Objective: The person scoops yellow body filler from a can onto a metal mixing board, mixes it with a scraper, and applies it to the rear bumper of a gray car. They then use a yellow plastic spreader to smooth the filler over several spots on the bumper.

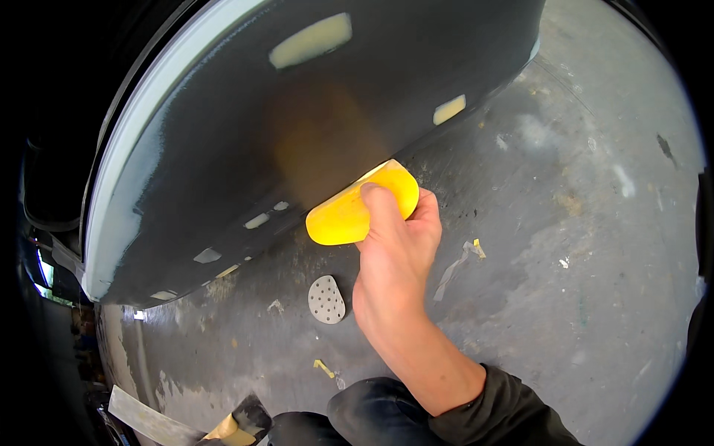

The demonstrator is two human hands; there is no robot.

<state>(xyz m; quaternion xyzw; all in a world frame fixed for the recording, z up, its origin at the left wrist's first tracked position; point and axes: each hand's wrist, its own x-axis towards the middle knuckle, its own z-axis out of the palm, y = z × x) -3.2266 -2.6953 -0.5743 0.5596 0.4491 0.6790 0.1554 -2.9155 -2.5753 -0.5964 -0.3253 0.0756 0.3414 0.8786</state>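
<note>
My right hand (394, 260) grips a yellow rounded sanding block (349, 212) and presses it against the lower edge of a glossy dark car body panel (223, 149). The panel fills the upper left and carries several pale filler patches, such as one near the top (311, 41) and one at the right edge (449, 109). The block's reflection shows as a brownish blur on the panel above it. My left hand is not in view. A dark sleeve covers my right forearm at the bottom.
A grey, stained concrete floor (565, 223) spreads to the right and below. On it lie a grey perforated sanding sheet (326, 299), a strip of torn tape (455, 267) and small yellow scraps (323, 367). My dark-clothed knee (372, 412) is at the bottom.
</note>
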